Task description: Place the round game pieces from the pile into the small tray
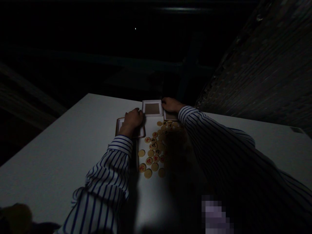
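Note:
A small square box [152, 108] with a pale rim and brown inside stands raised between my two hands at the far side of a white table [60, 146]. My left hand [131, 121] is curled against the box's left edge and lies over a second flat tray [118, 126]. My right hand [170, 104] grips the box's right edge. Several round wooden chess discs [153, 152] with red and black characters lie scattered just in front of the box, between my striped sleeves.
The room is very dark. A rough wall [263, 65] rises at the right. Dark furniture stands beyond the table's far edge. Another tray part [170, 116] shows under my right hand. A blurred patch sits at the bottom.

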`<state>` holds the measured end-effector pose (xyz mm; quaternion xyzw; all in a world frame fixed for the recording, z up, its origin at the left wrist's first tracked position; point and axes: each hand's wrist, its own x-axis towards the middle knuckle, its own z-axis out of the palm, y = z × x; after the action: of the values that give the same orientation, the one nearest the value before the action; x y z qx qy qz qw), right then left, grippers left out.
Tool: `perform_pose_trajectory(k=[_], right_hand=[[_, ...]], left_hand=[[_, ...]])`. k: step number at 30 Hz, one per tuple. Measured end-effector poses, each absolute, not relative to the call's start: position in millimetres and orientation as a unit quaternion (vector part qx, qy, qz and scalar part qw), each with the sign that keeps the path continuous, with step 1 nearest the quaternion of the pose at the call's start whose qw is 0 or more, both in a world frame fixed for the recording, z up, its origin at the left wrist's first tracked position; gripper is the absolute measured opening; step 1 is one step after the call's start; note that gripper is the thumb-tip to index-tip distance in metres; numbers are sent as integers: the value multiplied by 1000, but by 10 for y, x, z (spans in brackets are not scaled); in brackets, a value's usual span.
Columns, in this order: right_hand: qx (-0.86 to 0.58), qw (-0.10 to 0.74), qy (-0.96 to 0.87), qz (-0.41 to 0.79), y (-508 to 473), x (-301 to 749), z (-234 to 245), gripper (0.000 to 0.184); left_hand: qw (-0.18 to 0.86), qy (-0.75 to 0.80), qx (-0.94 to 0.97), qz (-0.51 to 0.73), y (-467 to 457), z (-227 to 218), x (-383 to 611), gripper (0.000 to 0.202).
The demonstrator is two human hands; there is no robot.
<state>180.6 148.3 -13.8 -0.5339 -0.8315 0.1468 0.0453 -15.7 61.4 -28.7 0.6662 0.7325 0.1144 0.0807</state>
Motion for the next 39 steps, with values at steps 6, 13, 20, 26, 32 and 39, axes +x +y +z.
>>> perform_pose_trajectory(k=[6, 13, 20, 26, 32, 39], right_hand=[[-534, 31, -831, 152, 1488, 1785, -134, 30], [-527, 17, -836, 155, 1471, 1730, -124, 33], [-521, 11, -839, 153, 1508, 1719, -166, 33], [-521, 17, -839, 156, 1527, 1716, -174, 32], [-519, 22, -839, 160, 1497, 1688, -145, 31], [-512, 35, -842, 165, 1460, 1684, -76, 28]], left_hand=[[78, 731, 670, 98, 606, -277, -134, 40], [74, 729, 673, 98, 600, -299, -148, 39], [70, 723, 680, 97, 606, -336, -163, 38], [77, 715, 687, 104, 609, -336, -148, 36], [81, 711, 690, 108, 621, -329, -144, 34], [82, 709, 690, 116, 623, -303, -129, 36]])
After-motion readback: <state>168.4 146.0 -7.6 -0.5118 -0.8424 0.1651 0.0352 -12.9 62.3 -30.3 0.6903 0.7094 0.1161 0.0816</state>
